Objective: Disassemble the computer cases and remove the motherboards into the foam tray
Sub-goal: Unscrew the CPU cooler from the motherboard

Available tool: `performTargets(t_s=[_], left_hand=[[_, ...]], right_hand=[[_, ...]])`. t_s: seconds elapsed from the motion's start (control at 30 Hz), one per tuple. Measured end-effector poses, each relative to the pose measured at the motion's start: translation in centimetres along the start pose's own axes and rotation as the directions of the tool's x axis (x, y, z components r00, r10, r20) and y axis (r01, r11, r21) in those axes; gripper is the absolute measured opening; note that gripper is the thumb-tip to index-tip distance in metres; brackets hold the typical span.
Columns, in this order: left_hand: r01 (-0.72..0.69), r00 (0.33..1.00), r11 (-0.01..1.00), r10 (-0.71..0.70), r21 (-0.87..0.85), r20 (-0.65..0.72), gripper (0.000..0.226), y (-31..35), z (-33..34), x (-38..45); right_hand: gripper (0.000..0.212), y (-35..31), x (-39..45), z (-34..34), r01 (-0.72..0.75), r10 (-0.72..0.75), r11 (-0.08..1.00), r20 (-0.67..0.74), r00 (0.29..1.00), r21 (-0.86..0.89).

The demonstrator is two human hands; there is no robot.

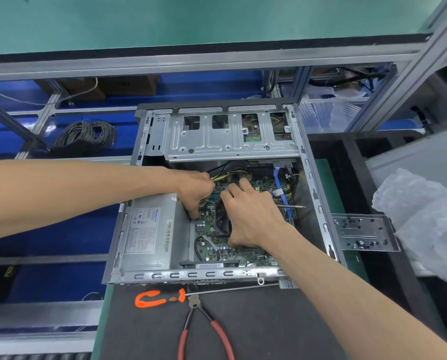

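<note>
An opened grey sheet-metal computer case (318,203) lies flat on a dark work mat (256,326), its side panel off and its interior facing up. Inside, a green motherboard (232,252) sits on the case floor, right of a silver boxed power supply (149,229) with a white label. Both hands reach into the middle of the case over the board. The left hand (195,193) comes in from the left with its fingers curled downward at the board's upper left, close to a bundle of yellow and black wires (230,174); whether it actually grips a wire or connector cannot be made out. The right hand (251,216) lies over a black cooler fan (222,222) at the centre of the board, fingers bent round its edges, the thumb low on the near side, apparently holding it. A flat blue data cable (279,188) runs along the right side of the board, and a thin metal rod (294,206) pokes out just right of the right hand. A perforated silver drive cage (217,141) spans the far end of the case. On the mat near the case's front edge lie an orange-handled screwdriver (155,298) and red-handled pliers (204,331), touching at the tips. A small metal bracket plate (365,233) rests to the right, beside crumpled clear plastic bags (425,219). A coil of black cable (87,135) lies far left.
</note>
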State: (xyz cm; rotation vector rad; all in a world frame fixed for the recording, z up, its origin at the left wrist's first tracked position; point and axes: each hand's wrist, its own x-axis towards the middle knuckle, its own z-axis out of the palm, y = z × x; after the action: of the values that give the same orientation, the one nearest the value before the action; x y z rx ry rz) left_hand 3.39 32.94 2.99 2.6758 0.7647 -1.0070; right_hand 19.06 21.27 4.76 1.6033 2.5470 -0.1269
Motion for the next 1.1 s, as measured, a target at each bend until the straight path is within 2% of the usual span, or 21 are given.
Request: performTargets(t_s=[0.3, 0.6, 0.8, 0.97, 1.1], left_hand=[[0.055, 0.997, 0.998, -0.054, -0.010, 0.062, 0.049, 0.8, -0.4, 0.8], [0.060, 0.998, 0.995, -0.059, -0.079, 0.016, 0.050, 0.6, -0.4, 0.2], [0.033, 0.999, 0.996, -0.030, -0.079, 0.044, 0.047, 0.7, -1.3, -0.4], [0.058, 0.998, 0.980, -0.052, -0.192, 0.035, 0.044, -0.1, -1.0, -1.0], [0.057, 0.998, 0.947, -0.053, -0.315, 0.021, 0.049, -0.5, -0.5, -1.2]], right_hand=[[0.079, 0.0, 0.0, 0.0, -0.011, 0.011, 1.000, 0.015, 1.000, 0.017], [0.082, 0.2, 0.0, 0.2, -0.022, 0.022, 1.000, 0.021, 1.000, 0.023], [0.088, 0.1, 0.1, 0.2, -0.020, 0.020, 1.000, 0.014, 1.000, 0.007], [0.090, 0.2, 0.1, 0.3, -0.025, 0.025, 1.000, 0.016, 1.000, 0.007], [0.092, 0.2, 0.1, 0.2, -0.021, 0.021, 1.000, 0.016, 1.000, 0.002]])
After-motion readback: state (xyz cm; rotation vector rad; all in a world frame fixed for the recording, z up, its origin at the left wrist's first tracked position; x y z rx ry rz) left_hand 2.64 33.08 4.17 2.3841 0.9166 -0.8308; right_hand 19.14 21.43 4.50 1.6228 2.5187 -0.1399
